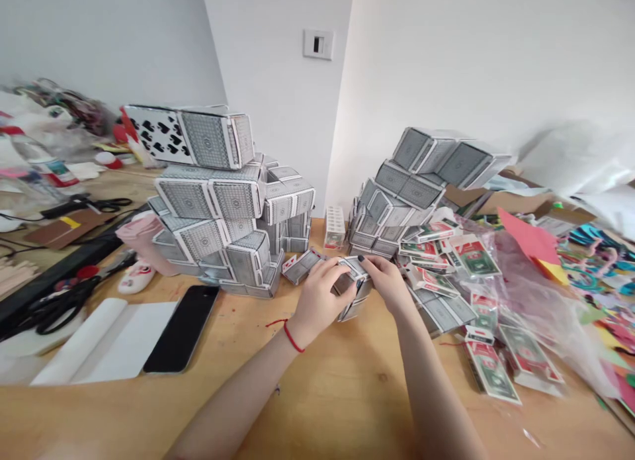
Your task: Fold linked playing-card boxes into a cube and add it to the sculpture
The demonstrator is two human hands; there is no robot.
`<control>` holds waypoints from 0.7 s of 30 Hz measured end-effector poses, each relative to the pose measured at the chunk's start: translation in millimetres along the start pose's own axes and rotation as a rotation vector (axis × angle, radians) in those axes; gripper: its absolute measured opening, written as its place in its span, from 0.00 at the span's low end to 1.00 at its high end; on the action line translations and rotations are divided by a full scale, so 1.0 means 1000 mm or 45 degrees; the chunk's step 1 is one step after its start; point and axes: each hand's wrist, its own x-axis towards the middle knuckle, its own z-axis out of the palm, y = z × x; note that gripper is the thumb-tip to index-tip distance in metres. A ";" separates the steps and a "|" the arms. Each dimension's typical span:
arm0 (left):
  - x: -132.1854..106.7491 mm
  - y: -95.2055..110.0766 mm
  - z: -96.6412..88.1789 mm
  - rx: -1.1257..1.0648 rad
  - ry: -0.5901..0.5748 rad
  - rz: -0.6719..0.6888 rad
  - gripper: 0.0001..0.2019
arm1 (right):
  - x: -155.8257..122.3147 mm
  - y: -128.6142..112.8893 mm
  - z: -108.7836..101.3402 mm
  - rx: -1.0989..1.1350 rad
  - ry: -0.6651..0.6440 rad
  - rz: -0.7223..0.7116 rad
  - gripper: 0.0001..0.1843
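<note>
Both my hands meet at the middle of the wooden table point(322, 394) around a small box folded from playing cards point(353, 289). My left hand point(317, 302), with a red string on its wrist, curls its fingers round the box's left side. My right hand point(387, 280) grips the box's right side and top with bent fingers. Another card piece point(300, 265) lies just left of my hands. A tall stack of card boxes point(218, 202) rises to the left, and a second leaning stack point(417, 188) stands to the right.
A black phone point(182, 327) and white paper point(106, 344) lie at the left front, with black scissors point(59, 304) beyond. Loose card packs and play banknotes point(489, 361) spread at the right, beside coloured paper scraps point(602, 261). A wall switch point(318, 44) sits on the white wall.
</note>
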 end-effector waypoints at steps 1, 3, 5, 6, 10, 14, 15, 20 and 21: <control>0.000 0.000 0.000 0.002 0.004 0.004 0.09 | -0.003 -0.005 -0.004 -0.018 -0.084 0.011 0.21; -0.001 0.001 0.001 0.003 0.003 0.021 0.09 | -0.009 -0.014 -0.013 -0.029 -0.256 0.026 0.21; -0.002 0.003 0.002 0.011 -0.010 0.044 0.09 | -0.014 -0.021 -0.020 -0.083 -0.375 -0.012 0.18; -0.002 0.003 0.003 0.015 -0.022 0.058 0.08 | -0.015 -0.023 -0.023 -0.117 -0.412 -0.031 0.17; -0.006 0.006 0.006 -0.007 -0.087 0.109 0.09 | -0.019 -0.024 -0.032 -0.303 -0.451 -0.063 0.13; -0.011 0.008 0.012 -0.042 -0.135 0.137 0.11 | -0.021 -0.021 -0.036 -0.524 -0.407 -0.038 0.11; -0.012 0.008 0.013 -0.048 -0.136 0.141 0.12 | -0.022 -0.021 -0.037 -0.565 -0.391 -0.033 0.11; -0.013 0.008 0.015 -0.072 -0.078 0.152 0.13 | -0.022 -0.023 -0.041 -0.577 -0.417 -0.030 0.11; -0.013 0.007 0.014 -0.082 -0.068 0.156 0.13 | -0.022 -0.024 -0.042 -0.546 -0.445 -0.025 0.12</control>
